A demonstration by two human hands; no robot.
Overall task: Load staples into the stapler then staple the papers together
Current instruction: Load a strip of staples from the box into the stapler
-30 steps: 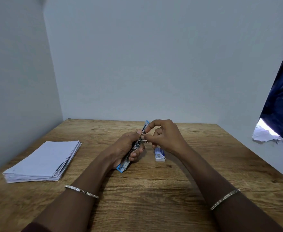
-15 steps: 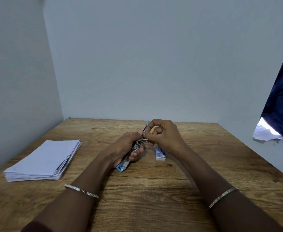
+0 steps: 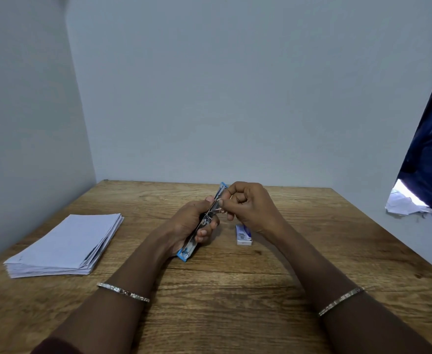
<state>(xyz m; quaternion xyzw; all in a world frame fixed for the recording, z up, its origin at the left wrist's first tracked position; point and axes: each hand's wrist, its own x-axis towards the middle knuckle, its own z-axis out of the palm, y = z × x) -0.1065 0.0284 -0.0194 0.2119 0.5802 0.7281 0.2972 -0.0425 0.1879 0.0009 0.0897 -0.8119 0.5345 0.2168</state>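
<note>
Loading looks to be under way and no stapling is done: the left hand [image 3: 187, 226] grips the slim blue-and-metal stapler [image 3: 204, 221], held above the wooden table [image 3: 235, 290], while the right hand [image 3: 250, 205] pinches something small at its channel, probably staples. Left of the stapler the thick stack of white papers [image 3: 64, 246] lies flat and untouched; the small staple box [image 3: 243, 235] sits just to its right.

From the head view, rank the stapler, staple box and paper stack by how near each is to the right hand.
1. stapler: touching the right hand at its fingertips, gripped by the left hand.
2. staple box: on the table just below that hand.
3. paper stack: far left of the table.
</note>
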